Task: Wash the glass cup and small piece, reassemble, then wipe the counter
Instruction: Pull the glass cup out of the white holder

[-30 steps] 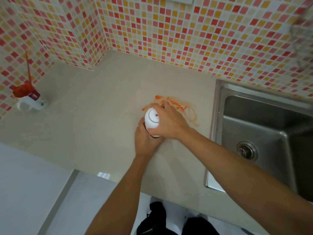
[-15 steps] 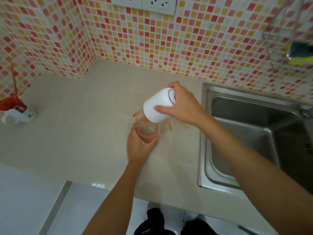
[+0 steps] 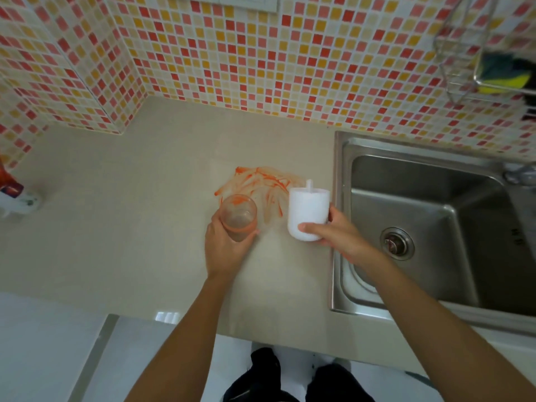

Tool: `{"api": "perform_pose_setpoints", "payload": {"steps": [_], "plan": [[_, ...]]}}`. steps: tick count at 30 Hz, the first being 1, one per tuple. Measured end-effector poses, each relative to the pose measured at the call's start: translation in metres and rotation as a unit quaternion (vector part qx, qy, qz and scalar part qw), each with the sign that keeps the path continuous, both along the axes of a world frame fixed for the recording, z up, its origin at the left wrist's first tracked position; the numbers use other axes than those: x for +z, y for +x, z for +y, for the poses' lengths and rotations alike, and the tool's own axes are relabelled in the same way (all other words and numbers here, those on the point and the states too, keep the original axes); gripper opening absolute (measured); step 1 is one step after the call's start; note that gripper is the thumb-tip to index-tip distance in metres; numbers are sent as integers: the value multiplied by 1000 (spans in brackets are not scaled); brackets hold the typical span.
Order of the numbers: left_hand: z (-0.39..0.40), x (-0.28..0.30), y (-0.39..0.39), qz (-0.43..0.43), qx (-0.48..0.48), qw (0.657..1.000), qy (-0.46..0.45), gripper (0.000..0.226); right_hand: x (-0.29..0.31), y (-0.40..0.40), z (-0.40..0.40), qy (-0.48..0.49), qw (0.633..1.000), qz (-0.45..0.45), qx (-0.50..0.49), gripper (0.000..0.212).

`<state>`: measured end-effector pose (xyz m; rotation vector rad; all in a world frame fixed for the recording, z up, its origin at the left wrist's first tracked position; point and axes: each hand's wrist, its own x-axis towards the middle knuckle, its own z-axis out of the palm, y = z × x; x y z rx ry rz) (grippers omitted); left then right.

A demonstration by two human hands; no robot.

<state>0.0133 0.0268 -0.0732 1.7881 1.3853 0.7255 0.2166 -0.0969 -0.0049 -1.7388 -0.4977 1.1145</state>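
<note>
A glass cup (image 3: 238,216) smeared with orange residue stands on the beige counter (image 3: 130,227), and my left hand (image 3: 224,248) is wrapped around its near side. To its right, my right hand (image 3: 333,232) grips a white cylindrical top piece (image 3: 308,211), turned upside down so a short white stem points up. The two parts are apart, a hand's width between them. An orange smear (image 3: 261,181) spreads over the counter just behind them.
A steel sink (image 3: 429,227) with a round drain (image 3: 396,243) lies at the right, with part of a tap at the far right edge. A wire rack holding a sponge (image 3: 503,75) hangs on the tiled wall. A white object with an orange item (image 3: 14,195) sits at the counter's far left.
My right hand lifted the white top piece off the glass cup, turned it over and brought it down to the right of the cup. My left hand stayed on the cup.
</note>
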Motion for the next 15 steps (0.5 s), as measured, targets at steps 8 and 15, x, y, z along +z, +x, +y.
{"api": "perform_pose_setpoints", "payload": {"steps": [8, 15], "plan": [[-2, 0, 0, 3, 1, 1000, -5, 88, -18, -17, -14, 3, 981, -189, 54, 88], [-2, 2, 0, 2, -3, 1000, -11, 90, -22, -21, -14, 20, 975, -217, 48, 92]]}}
